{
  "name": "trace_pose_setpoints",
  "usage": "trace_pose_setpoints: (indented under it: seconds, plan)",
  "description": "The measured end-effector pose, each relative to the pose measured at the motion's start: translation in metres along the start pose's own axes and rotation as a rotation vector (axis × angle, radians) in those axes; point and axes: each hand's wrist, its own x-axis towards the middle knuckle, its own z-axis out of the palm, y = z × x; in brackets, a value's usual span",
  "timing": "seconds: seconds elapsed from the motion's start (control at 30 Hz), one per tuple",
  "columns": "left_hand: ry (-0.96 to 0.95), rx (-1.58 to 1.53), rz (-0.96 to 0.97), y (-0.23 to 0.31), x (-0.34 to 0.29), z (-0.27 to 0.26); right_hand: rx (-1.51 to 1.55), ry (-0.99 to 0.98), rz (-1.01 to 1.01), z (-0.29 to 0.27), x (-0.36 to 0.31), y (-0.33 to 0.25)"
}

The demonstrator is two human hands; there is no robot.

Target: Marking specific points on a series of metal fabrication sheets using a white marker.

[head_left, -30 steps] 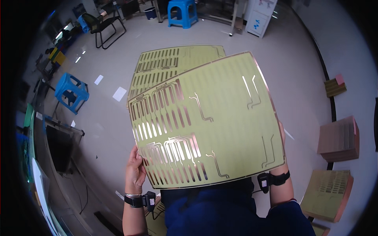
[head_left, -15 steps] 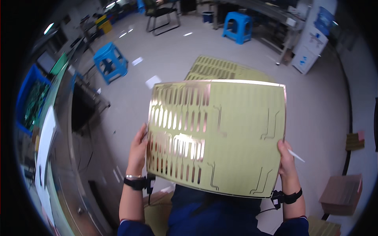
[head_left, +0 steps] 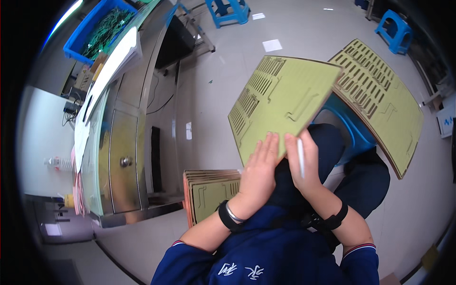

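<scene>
**A Two-Sided Hold Given Up**

Half a second earlier the green-and-copper board (head_left: 285,95) had been spread between two hands by its opposite side edges; now both had come together at its near end, and the panel slanted out in front of the person. The right hand (head_left: 304,156) gripped the near right edge, thumb on the face, with a slim white stick (head_left: 300,159) also held in it. The left hand (head_left: 259,175) lay beside it, fingers stretched flat over the face; whether its thumb closed underneath, I couldn't tell. To my eye, the change left the far end without a hand and put the load on the near end. Beyond the board's right corner, similar boards (head_left: 394,114) lay on a blue stool (head_left: 349,126); another stack (head_left: 213,194) sat left of the left hand.
</scene>
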Motion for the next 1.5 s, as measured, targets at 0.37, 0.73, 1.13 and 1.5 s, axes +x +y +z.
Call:
trace_pose_setpoints:
  seconds: [0.37,0.73,1.13,1.5]
  plan:
    - [-0.105,-0.211,-0.397,-0.058,-0.117,-0.082,0.023,-0.188,0.058,-0.081,0.003,-0.055]
    - [0.060,-0.300,-0.519,-0.044,-0.141,-0.084,0.011,-0.219,0.115,-0.109,-0.010,-0.038]
    - [0.056,-0.381,-0.925,-0.055,-0.269,-0.061,-0.110,-0.582,0.155,-0.073,-0.007,-0.019]
    - [0.089,0.024,-1.020,-0.071,-0.321,-0.053,-0.641,-1.184,-0.230,0.070,-0.005,0.010]
